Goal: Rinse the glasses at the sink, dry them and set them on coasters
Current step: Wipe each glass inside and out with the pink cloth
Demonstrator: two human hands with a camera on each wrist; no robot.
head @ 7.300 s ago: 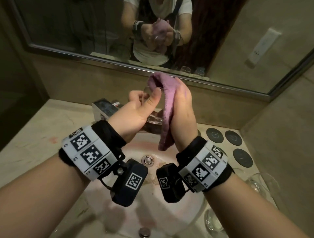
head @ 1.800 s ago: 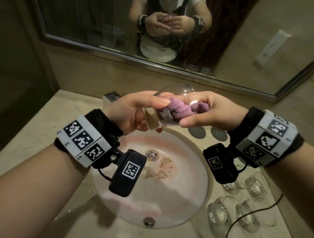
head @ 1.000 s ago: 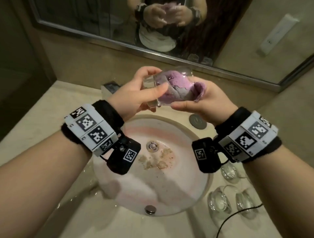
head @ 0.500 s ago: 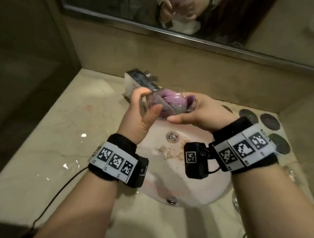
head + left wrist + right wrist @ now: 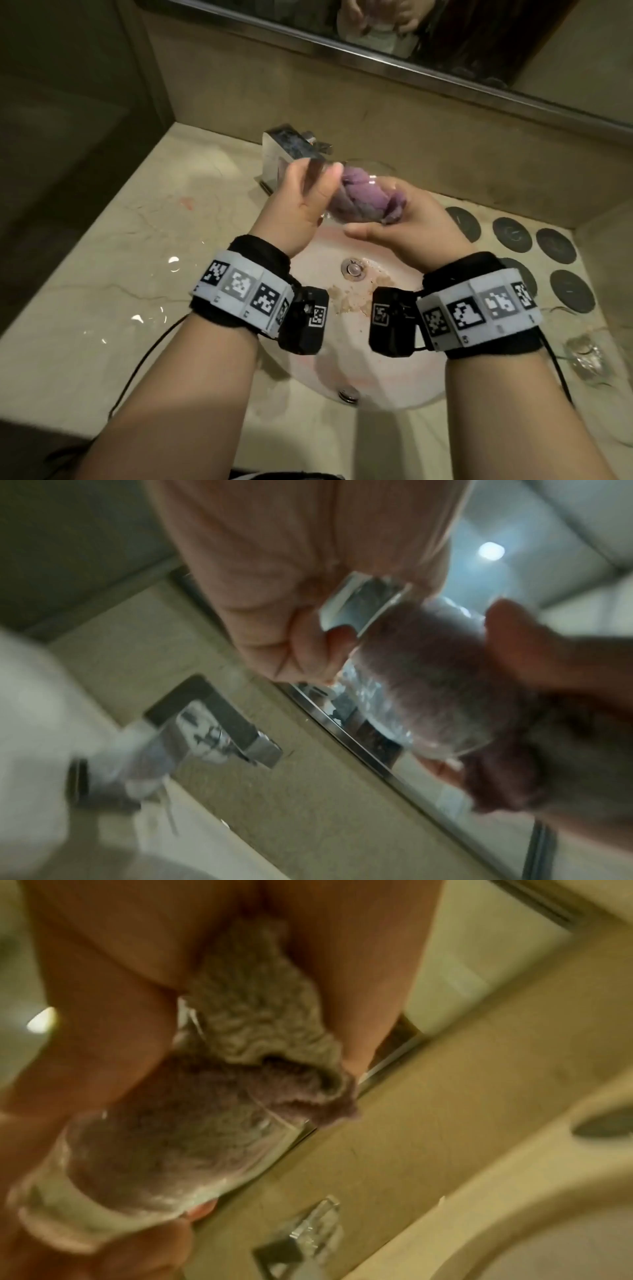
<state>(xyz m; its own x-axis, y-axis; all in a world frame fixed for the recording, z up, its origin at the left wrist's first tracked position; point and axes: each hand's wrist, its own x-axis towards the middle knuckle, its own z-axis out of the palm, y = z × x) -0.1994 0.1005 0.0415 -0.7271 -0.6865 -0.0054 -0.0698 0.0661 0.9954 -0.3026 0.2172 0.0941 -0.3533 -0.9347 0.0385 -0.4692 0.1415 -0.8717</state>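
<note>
A clear glass [image 5: 346, 192] lies tilted sideways above the sink [image 5: 387, 387], purple cloth [image 5: 363, 202] stuffed inside.

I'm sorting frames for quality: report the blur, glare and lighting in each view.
Head view: dim and warm, fairly sharp, bright glints on the wet counter. Left wrist view: motion-blurred, faucet smeared, a ceiling light flaring. Right wrist view: soft throughout, glass and purple cloth fuzzy, edges bowed.

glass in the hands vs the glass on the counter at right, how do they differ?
The held glass is gripped by the left hand over the sink; the counter glass sits untouched beside it. The held glass is stuffed with the purple cloth, pushed in by the right hand; the counter glass has no cloth. Both are clear.
</note>
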